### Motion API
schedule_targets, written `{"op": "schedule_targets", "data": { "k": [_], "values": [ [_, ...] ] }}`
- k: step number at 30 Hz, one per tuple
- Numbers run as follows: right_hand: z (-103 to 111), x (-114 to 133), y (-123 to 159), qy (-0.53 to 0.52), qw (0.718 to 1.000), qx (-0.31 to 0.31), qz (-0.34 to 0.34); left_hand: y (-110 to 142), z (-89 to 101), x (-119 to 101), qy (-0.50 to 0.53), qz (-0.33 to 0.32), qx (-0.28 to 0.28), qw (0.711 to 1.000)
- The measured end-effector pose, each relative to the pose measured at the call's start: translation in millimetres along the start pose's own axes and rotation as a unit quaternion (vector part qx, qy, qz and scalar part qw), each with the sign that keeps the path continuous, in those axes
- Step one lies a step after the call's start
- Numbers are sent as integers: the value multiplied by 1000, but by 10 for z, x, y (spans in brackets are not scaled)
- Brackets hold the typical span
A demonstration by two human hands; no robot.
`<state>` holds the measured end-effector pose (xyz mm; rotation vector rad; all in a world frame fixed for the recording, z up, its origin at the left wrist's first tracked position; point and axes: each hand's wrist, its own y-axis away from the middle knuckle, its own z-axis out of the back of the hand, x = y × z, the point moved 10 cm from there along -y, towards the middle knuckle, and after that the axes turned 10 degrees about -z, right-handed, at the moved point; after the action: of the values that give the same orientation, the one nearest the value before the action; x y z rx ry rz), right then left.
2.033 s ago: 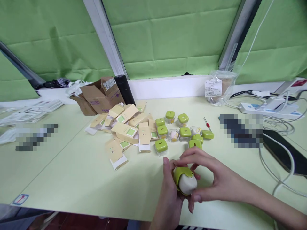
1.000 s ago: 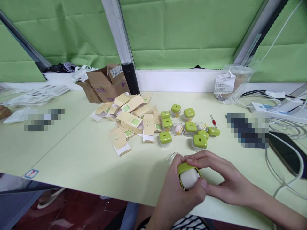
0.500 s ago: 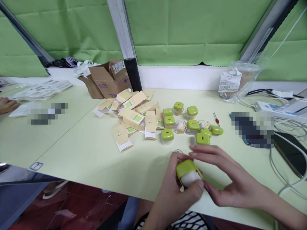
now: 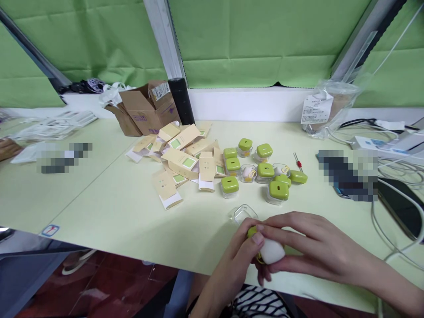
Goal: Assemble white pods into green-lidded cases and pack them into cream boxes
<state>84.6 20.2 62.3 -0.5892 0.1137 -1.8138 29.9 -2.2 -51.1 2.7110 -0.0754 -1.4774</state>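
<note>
A smooth white rounded piece (image 4: 272, 251) sits partly inside a soft-looking green cover (image 4: 252, 231), held between both hands above the front of the table. My left hand (image 4: 236, 254) is closed on the green cover, its thumb lying across the near side. Fingers of my right hand (image 4: 308, 243) press over the top and underside of the white piece. Just beyond them stands a clear plastic container (image 4: 245, 214) without a lid. Several small clear containers with green lids (image 4: 278, 191) are grouped farther back; an uncapped one (image 4: 248, 173) has a whitish item inside.
Several opened cream cartons (image 4: 180, 161) lie heaped left of the containers, before a brown cardboard box (image 4: 142, 108) and a black cylinder (image 4: 182, 101). A red-handled tool (image 4: 299, 164), a dark phone (image 4: 400, 205) and white cables (image 4: 376, 216) lie right. Another person's hand (image 4: 8, 149) shows far left.
The hands turn the white piece and its green cover, and the right fingers have closed over them. The clear container behind has come into fuller view. The camera view has shifted.
</note>
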Motion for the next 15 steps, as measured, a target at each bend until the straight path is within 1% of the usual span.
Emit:
{"op": "schedule_targets", "data": {
  "k": [3,5,7,10,11,15],
  "values": [
    [47,-36,5,-59,998,-27,-13,-14,-114,25,128,-3,-9,992],
    [54,-22,10,-72,996,-50,-2,-26,-185,68,220,4,-21,975],
    [57,-10,17,-73,994,-78,8,-36,-217,100,278,10,-42,960],
    [99,-33,22,-75,989,-126,1,-36,-212,101,314,9,-79,946],
    [116,-41,20,-76,988,-138,-4,-35,-220,88,325,6,-83,942],
    [187,-32,0,-86,982,-166,-5,-52,-291,45,357,-17,-57,932]
  ]
}}
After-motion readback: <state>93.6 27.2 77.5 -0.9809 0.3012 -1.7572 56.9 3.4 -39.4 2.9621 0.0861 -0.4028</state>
